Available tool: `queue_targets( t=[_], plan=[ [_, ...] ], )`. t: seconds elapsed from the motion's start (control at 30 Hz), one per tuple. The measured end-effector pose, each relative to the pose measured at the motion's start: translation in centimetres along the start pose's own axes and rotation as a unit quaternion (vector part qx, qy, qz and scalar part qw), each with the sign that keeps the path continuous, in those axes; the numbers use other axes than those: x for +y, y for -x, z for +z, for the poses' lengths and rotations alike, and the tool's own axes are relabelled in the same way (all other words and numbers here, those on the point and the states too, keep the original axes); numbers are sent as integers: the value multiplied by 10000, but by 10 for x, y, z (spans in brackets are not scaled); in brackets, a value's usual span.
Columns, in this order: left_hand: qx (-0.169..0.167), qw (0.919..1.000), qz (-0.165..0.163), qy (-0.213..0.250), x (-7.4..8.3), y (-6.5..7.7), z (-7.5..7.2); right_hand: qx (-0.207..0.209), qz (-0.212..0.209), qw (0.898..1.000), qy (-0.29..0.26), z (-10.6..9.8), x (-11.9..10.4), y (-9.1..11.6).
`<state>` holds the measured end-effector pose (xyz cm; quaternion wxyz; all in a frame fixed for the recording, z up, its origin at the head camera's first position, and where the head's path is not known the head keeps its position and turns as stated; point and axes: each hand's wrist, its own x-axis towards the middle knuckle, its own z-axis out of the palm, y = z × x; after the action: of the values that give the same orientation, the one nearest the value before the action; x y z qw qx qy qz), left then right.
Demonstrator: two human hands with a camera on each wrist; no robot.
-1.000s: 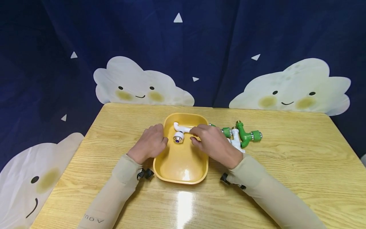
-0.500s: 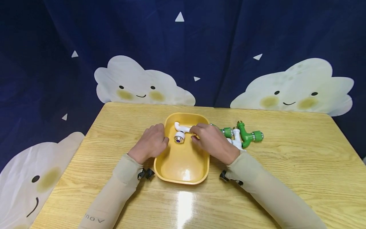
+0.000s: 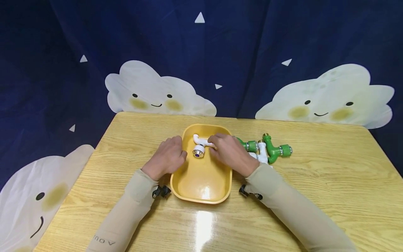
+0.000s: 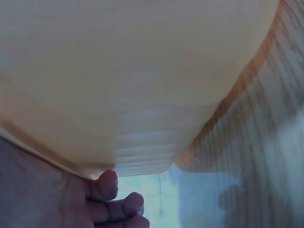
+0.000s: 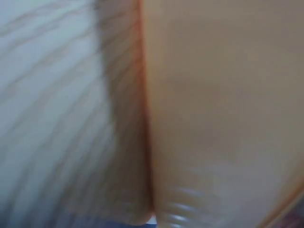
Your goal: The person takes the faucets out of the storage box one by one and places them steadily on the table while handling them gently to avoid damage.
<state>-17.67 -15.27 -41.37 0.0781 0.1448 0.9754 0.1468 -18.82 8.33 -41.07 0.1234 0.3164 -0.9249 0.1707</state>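
Note:
A yellow plastic basin (image 3: 201, 185) stands on the table, with a white tap (image 3: 201, 141) lying in its far half. My left hand (image 3: 167, 157) grips the basin's left rim, the thumb over the inner side; in the left wrist view its curled fingers (image 4: 108, 185) show below the rim. Over the right rim reaches my right hand (image 3: 231, 150), its curled fingers holding the tap's right end, which they partly hide. The right wrist view shows mainly the basin's outer wall (image 5: 213, 104), and the fingers are out of sight there.
Right of the basin lie a green tap (image 3: 275, 150), a white tap (image 3: 262, 152) and another green tap (image 3: 252, 146), partly hidden by my right hand. The wooden table (image 3: 330, 182) ends at a dark blue curtain (image 3: 233, 45) with printed clouds.
My right thumb and fingers have drawn closer together at the tap's end, and the right forearm has shifted slightly left. My left hand stays on the rim. The whole view drifts slightly.

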Motion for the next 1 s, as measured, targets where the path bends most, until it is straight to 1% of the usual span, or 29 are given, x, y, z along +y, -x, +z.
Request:
queue_targets(
  t=[0.13, 0.23, 0.5, 0.7, 0.83, 1.0],
  plan=[
    [-16, 10000, -3, 44, 1, -1, 0, 124, 196, 9991, -365, 4, 3, -3],
    [-28, 10000, 4, 38, 2, -1, -1, 22, 302, 9983, -498, 5, 4, -5],
    [-32, 10000, 80, 0, 1, 0, -2, -194, 428, 9978, -466, 7, 4, -7],
    [-86, 9999, 61, 30, 1, 1, -1, -408, 487, 9971, -408, 8, 2, -8],
    [-92, 9999, 45, 61, 0, 1, -1, -440, 486, 9972, -357, 8, 1, -8],
    [-71, 10000, 47, 49, 0, 1, -2, -471, 617, 9963, -372, 8, 1, -8]
  ],
)
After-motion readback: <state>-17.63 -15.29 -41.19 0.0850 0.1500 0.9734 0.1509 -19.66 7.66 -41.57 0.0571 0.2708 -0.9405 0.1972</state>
